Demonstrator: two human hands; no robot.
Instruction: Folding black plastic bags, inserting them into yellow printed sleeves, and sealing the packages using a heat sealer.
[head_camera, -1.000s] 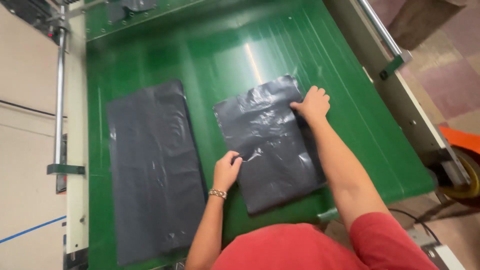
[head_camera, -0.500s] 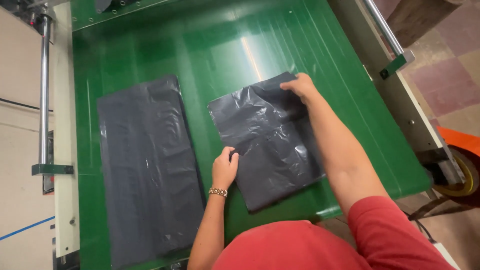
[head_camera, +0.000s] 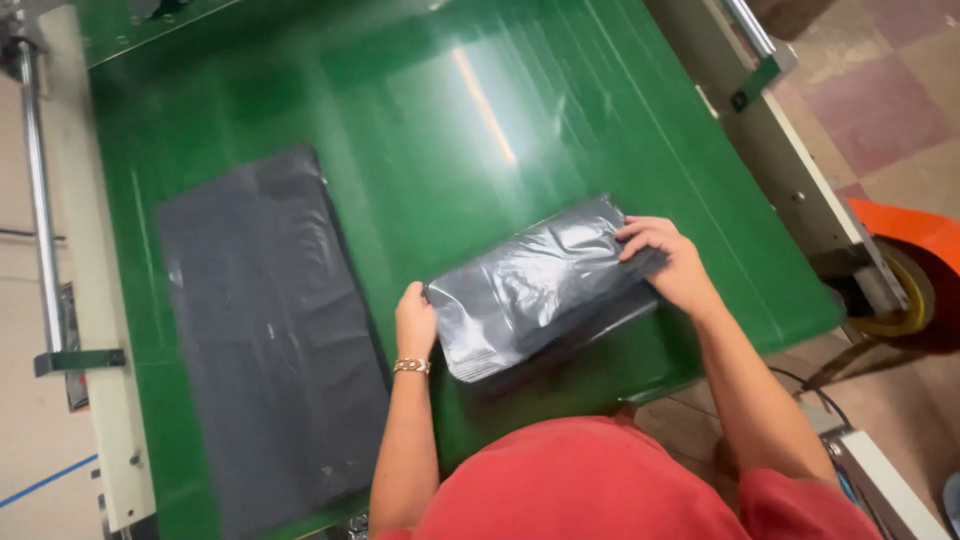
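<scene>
A stack of dark grey plastic bags (head_camera: 535, 285) lies folded in half on the green conveyor belt (head_camera: 480, 120), near its front edge. My left hand (head_camera: 415, 320) grips the folded stack at its left end; a bracelet sits on that wrist. My right hand (head_camera: 670, 262) holds the stack's right end, fingers curled over the top fold. A second, longer stack of dark grey bags (head_camera: 265, 330) lies flat on the belt to the left, untouched.
A white machine frame with a metal rail (head_camera: 40, 200) runs along the belt's left side. Another white frame (head_camera: 790, 170) borders the right. An orange wheeled cart part (head_camera: 905, 270) stands on the tiled floor at right. Cables trail below.
The right stack has been folded over toward me, from flat to half its length. My right hand came down with the far edge; my left hand stayed at the near left corner.
</scene>
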